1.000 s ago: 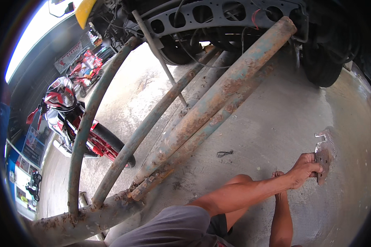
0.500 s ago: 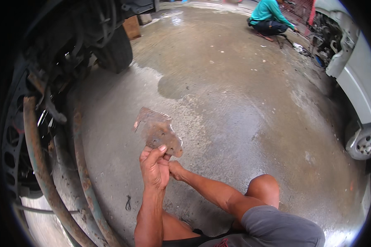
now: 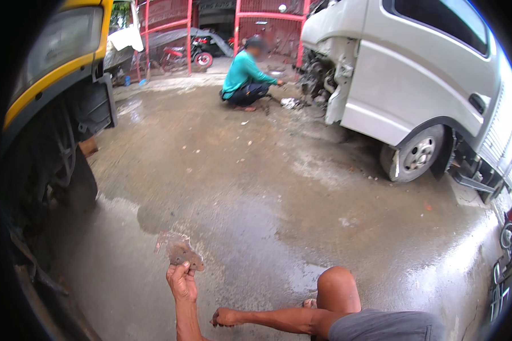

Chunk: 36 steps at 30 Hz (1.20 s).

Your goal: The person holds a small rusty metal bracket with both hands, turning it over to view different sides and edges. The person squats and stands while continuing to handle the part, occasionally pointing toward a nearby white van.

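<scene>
My left hand [image 3: 183,282] is raised in front of me, pinching the lower edge of a metal plate [image 3: 180,253] between thumb and fingers. The plate is flat, brown with rust and irregular in outline, with a few small holes and a jagged upper left end. Lower down and just to its right, my right hand [image 3: 226,317] is closed in a fist, apart from the plate. Whatever its fingers may hold is hidden. The right forearm reaches across beside my bent knee [image 3: 338,290].
Wet concrete floor [image 3: 227,187] spreads ahead. A yellow-trimmed truck [image 3: 68,62] stands at left, a white truck [image 3: 375,85] at right with its front end opened up. Near that front a person in a teal shirt [image 3: 246,74] squats. Rusty curved metal lies at lower left.
The view has tilted up and swung right, bringing in the white truck and red-framed building. My left hand still grips the plate; my right hand now appears farther from the left.
</scene>
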Each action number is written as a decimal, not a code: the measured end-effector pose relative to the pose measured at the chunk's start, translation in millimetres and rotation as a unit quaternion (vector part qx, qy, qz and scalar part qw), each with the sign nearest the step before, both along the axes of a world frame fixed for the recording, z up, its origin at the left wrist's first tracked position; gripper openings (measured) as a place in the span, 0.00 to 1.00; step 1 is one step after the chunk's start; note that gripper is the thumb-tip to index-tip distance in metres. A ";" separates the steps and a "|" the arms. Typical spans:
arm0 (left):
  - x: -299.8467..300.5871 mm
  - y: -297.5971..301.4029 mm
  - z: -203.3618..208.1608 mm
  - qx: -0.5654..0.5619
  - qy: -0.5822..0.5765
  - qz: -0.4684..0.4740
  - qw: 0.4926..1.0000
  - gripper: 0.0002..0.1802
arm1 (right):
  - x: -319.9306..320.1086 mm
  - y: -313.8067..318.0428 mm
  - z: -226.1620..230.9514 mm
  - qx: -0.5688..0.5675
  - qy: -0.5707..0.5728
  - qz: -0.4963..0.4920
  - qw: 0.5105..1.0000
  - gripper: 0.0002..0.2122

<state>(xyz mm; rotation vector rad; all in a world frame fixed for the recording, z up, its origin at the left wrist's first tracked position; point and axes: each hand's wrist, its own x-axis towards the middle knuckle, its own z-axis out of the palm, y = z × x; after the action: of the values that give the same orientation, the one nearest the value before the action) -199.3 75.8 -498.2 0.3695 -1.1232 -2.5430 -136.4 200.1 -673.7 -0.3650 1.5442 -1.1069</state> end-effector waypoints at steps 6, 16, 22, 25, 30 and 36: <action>-57.5 34.9 -13.4 0.042 0.052 -0.085 0.994 0.19 | -30.0 79.8 -89.7 -0.142 0.435 0.166 0.873 0.08; -85.4 14.9 -81.4 0.017 0.043 -0.142 0.989 0.17 | 17.3 182.6 98.8 0.051 0.506 0.152 0.847 0.14; -70.2 29.3 -61.8 0.011 0.021 -0.142 0.990 0.24 | 29.8 271.0 257.2 0.179 0.662 0.078 0.723 0.21; -59.5 39.4 -36.4 0.011 -0.013 -0.129 0.992 0.25 | 25.1 333.7 260.4 0.162 0.727 0.141 0.653 0.23; -31.8 69.8 29.1 0.023 -0.079 -0.090 0.992 0.27 | -3.2 351.3 283.6 0.154 0.655 0.148 0.725 0.26; -9.6 116.2 99.5 0.090 -0.114 -0.076 0.986 0.17 | -34.5 344.2 327.0 0.177 0.441 0.158 0.866 0.27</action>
<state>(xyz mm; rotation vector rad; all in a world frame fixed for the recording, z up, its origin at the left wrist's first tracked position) -208.9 192.1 -398.7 0.6585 -1.0346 -2.8030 -170.9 544.3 -346.8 -0.9166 2.3268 -0.3535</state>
